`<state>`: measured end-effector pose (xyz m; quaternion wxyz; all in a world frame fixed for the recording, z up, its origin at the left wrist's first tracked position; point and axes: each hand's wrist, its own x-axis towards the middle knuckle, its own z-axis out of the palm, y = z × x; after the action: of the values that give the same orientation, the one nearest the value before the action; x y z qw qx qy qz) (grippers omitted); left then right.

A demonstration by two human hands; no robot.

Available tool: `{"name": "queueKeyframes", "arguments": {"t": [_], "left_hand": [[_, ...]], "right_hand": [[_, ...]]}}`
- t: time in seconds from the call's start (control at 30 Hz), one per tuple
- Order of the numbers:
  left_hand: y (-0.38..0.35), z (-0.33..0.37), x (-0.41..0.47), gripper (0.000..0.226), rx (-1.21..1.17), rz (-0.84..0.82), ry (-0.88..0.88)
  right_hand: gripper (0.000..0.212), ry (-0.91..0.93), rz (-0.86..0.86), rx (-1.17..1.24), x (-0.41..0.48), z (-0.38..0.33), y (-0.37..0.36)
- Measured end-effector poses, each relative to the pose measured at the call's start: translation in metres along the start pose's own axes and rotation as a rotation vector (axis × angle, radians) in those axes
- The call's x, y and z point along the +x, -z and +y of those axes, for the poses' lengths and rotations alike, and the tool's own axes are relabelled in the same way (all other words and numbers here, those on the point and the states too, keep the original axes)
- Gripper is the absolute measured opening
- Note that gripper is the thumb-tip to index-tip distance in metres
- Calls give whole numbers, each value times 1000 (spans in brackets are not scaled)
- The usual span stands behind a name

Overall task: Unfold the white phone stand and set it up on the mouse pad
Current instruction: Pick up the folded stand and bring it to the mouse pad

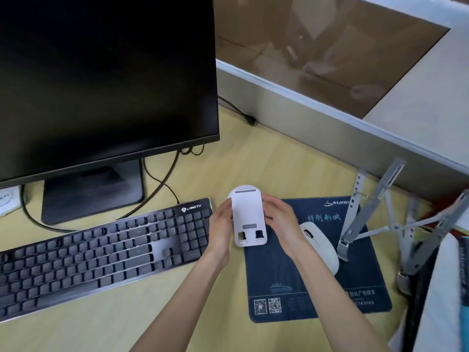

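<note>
Standing at the back left of the desk (253,158) is a dark monitor (101,72), with a black keyboard (101,250) in front of it. To the right lies the blue mouse pad (317,295), carrying a white mouse (321,243). The white phone stand (248,215) is held up between both hands, over the left edge of the pad. The left hand (220,224) and the right hand (279,217) each curl their fingers closed around one side of it.
</note>
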<state>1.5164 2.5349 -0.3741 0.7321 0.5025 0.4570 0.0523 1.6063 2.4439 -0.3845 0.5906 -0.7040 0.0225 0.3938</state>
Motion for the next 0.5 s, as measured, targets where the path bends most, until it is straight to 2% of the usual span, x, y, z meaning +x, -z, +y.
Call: {"name": "queueKeyframes", "arguments": {"t": [0.1,0.3,0.5], "left_hand": [[1,-10,9,33,36,-19,20],[1,-14,15,41,74,-11,-55],[-3,-14,26,37,9,33,2]], "right_hand": [[34,-41,-10,-30,9,8,-1],[36,-39,18,-148,18,18,1],[28,-21,44,-268,27,21,-2]]}}
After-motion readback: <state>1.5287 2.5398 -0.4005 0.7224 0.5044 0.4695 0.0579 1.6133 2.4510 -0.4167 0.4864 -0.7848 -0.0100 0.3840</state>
